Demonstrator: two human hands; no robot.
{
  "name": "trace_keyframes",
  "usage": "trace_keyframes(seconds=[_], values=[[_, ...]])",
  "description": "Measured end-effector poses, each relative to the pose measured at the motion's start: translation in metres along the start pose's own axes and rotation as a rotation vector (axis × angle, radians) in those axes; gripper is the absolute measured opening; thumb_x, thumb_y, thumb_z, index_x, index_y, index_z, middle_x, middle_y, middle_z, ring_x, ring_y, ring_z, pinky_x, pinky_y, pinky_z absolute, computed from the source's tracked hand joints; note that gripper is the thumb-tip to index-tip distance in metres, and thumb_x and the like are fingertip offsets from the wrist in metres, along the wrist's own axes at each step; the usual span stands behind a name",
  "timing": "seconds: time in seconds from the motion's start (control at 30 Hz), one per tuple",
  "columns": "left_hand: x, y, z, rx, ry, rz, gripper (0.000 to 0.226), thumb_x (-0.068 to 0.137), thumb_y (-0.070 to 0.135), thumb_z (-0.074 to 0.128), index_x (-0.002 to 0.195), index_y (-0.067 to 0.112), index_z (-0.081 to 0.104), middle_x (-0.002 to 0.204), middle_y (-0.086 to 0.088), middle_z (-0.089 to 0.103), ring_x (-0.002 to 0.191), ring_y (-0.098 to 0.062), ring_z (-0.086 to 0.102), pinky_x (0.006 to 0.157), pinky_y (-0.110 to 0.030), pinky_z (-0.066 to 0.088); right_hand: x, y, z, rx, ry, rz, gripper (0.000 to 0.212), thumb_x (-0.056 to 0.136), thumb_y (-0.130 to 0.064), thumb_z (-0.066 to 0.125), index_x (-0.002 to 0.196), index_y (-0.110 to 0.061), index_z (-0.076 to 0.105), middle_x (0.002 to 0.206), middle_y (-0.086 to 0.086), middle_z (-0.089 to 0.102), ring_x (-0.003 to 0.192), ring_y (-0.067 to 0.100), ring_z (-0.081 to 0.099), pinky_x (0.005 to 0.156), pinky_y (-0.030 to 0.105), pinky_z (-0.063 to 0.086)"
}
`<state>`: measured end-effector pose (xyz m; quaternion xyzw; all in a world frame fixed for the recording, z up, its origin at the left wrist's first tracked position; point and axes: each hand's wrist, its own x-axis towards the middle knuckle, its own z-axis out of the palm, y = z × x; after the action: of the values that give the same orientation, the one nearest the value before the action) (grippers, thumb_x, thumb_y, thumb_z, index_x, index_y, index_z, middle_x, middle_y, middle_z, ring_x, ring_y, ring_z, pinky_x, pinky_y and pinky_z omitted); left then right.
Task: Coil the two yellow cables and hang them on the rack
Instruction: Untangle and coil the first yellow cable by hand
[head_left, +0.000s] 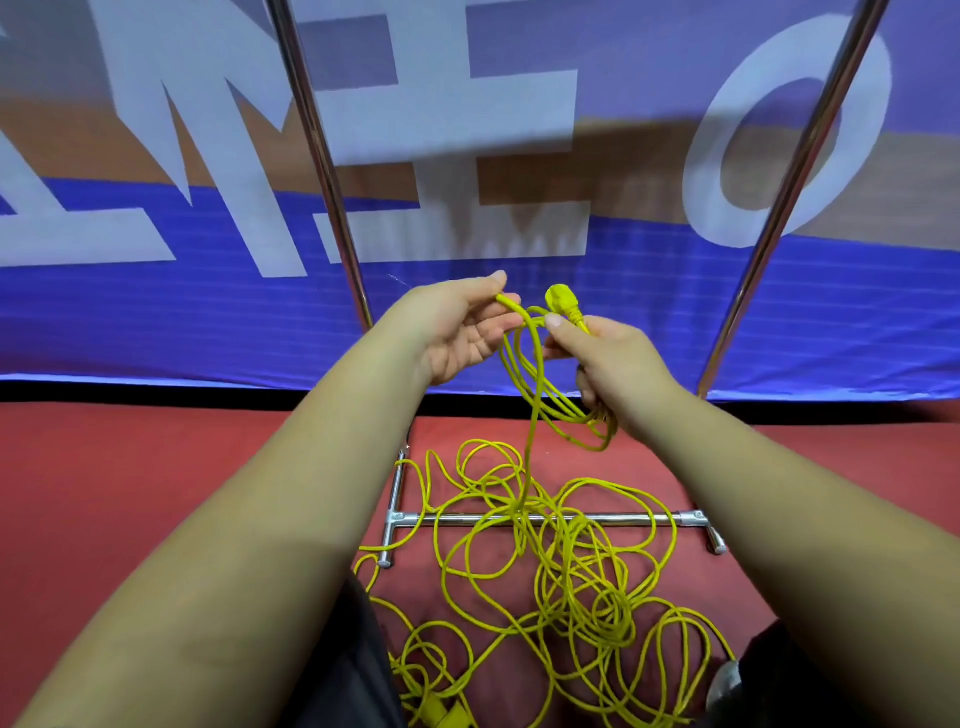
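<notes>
My right hand (602, 358) grips a small bundle of yellow cable loops (550, 395), with the yellow plug (561, 301) sticking up past my thumb. My left hand (457, 327) pinches a strand of the same cable (511, 304) between thumb and fingers, palm up. From there the strand drops to a loose tangle of yellow cable (561, 561) on the red floor. The tangle lies across the base bar (613, 518) of the metal rack. A yellow connector (441, 714) lies at the bottom edge. I cannot tell the two cables apart in the tangle.
Two chrome rack uprights rise on the left (322, 161) and on the right (800, 171). Behind them hangs a blue banner (156, 322) with large white letters. My dark-clad knees (348, 665) sit on either side of the tangle.
</notes>
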<state>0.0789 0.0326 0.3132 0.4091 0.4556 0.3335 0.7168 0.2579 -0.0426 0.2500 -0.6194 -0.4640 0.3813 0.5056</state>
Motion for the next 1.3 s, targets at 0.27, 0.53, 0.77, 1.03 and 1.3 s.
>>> trace_keyframes(seconds=[0.27, 0.53, 0.77, 1.03, 1.3], values=[[0.012, -0.015, -0.020, -0.219, 0.030, -0.065, 0.016, 0.106, 0.014, 0.054, 0.097, 0.004, 0.064, 0.077, -0.008, 0.077, 0.067, -0.018, 0.077, 0.060, -0.026, 0.063, 0.001, 0.010, 0.015, 0.071, -0.102, 0.112, 0.015, 0.088, -0.026, 0.083, 0.083, -0.020, 0.070, 0.051, 0.003, 0.037, 0.045, 0.021, 0.028, 0.047, 0.030, 0.022], [0.017, -0.059, -0.029, 0.732, -0.022, -0.186, 0.028, 0.102, 0.011, 0.049, 0.121, -0.004, 0.063, 0.097, -0.016, 0.075, 0.082, -0.026, 0.076, 0.075, -0.036, 0.062, 0.009, 0.006, 0.017, 0.148, 0.031, 0.136, 0.017, 0.089, -0.024, 0.081, 0.085, -0.008, 0.075, 0.057, 0.004, 0.027, 0.050, 0.020, 0.019, 0.046, 0.027, 0.019], [0.006, -0.121, -0.003, 1.545, -0.431, -0.024, 0.045, 0.107, 0.033, 0.054, 0.147, 0.014, 0.052, 0.147, -0.007, 0.058, 0.132, -0.028, 0.055, 0.105, -0.031, 0.042, 0.018, -0.016, 0.004, 0.378, 0.084, 0.119, 0.010, 0.091, -0.019, 0.078, 0.086, -0.011, 0.073, 0.085, 0.011, 0.072, 0.048, 0.014, 0.022, 0.044, 0.023, 0.020], [0.008, -0.117, -0.009, 1.026, -0.410, 0.052, 0.025, 0.112, 0.022, 0.043, 0.092, 0.014, 0.056, 0.105, -0.019, 0.076, 0.082, -0.019, 0.071, 0.069, -0.022, 0.055, 0.026, -0.017, -0.024, 0.424, 0.183, 0.121, 0.019, 0.098, -0.030, 0.075, 0.099, -0.011, 0.069, 0.092, 0.005, 0.080, 0.048, 0.013, 0.026, 0.045, 0.023, 0.022], [-0.016, -0.043, 0.000, 0.324, 0.075, 0.172, 0.037, 0.107, 0.035, 0.053, 0.100, 0.004, 0.072, 0.062, 0.000, 0.059, 0.046, -0.011, 0.048, 0.046, -0.025, 0.050, 0.030, 0.006, -0.028, 0.208, 0.262, 0.361, 0.012, 0.092, -0.022, 0.058, 0.101, -0.014, 0.058, 0.075, 0.002, 0.077, 0.050, 0.015, 0.030, 0.047, 0.020, 0.026]])
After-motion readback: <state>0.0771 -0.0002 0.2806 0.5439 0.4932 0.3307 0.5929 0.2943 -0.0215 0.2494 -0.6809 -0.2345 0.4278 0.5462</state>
